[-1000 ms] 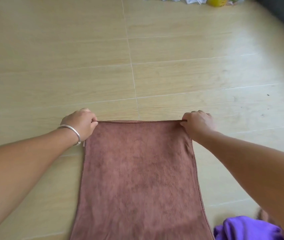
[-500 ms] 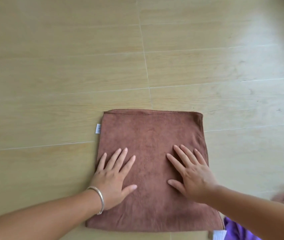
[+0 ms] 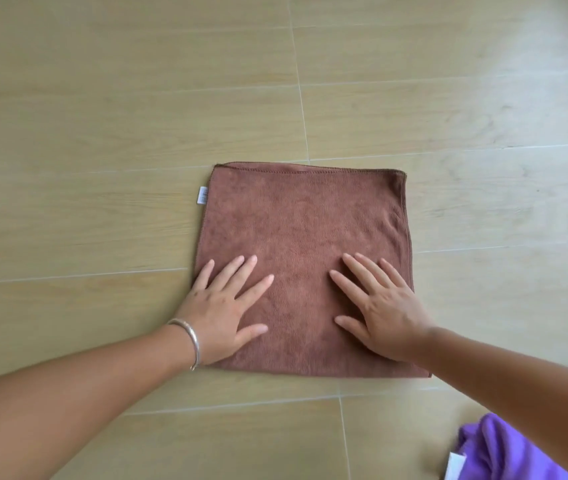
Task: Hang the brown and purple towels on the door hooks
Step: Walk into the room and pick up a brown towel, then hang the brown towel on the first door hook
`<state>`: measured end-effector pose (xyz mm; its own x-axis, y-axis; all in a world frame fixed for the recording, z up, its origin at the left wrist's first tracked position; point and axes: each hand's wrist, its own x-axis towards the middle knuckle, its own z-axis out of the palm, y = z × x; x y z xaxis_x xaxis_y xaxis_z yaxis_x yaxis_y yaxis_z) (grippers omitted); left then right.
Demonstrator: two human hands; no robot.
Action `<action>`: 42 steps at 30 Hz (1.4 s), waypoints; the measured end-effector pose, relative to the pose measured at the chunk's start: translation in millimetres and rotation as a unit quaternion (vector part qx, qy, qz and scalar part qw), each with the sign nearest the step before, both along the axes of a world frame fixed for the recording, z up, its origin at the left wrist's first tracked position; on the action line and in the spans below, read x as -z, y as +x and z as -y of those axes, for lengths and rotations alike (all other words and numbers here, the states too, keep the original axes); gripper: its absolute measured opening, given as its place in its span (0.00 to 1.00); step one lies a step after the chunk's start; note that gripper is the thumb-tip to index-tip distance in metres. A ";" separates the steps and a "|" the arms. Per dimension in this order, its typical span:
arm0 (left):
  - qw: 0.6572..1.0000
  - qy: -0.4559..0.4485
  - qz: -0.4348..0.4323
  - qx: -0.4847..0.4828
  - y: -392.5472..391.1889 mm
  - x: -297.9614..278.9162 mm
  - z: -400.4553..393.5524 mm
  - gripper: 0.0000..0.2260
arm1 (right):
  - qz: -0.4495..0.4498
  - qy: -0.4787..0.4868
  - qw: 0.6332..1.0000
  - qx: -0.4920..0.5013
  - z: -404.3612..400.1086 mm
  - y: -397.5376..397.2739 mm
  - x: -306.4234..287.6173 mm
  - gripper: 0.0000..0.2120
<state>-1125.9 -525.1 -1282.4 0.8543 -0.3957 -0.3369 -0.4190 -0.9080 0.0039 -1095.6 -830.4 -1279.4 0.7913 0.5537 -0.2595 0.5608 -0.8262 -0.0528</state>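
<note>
A brown towel (image 3: 305,223), folded into a square, lies flat on the wood-look floor, a small white label sticking out of its left edge. My left hand (image 3: 222,311), a silver bangle on its wrist, presses flat on the towel's near left part with fingers spread. On the near right part my right hand (image 3: 379,306) presses flat the same way. The purple towel (image 3: 504,452) lies crumpled at the bottom right corner, partly cut off by the frame, with a white tag at its left side. No door or hooks are in view.
Pale tiled floor (image 3: 102,133) with thin grout lines stretches on all sides of the towel. A few dark specks dot the floor at the far right.
One second ago both hands pinched the brown towel's far corners; then they laid it folded and pressed it flat. Since half a second ago the hands have stayed flat on it.
</note>
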 end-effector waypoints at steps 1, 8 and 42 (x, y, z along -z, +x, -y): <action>1.000 -0.005 0.002 0.029 -14.5 -1.3 -2.9 0.34 | -0.008 0.011 1.000 -0.024 7.1 -13.6 2.9 0.33; 0.989 0.000 0.026 0.145 -63.7 -3.7 -41.4 0.29 | 0.026 0.032 0.987 -0.158 54.5 -68.9 20.7 0.33; 0.993 -0.004 0.064 -0.100 23.1 -705.9 -32.9 0.20 | 0.044 0.002 0.994 0.104 34.1 13.5 -709.4 0.20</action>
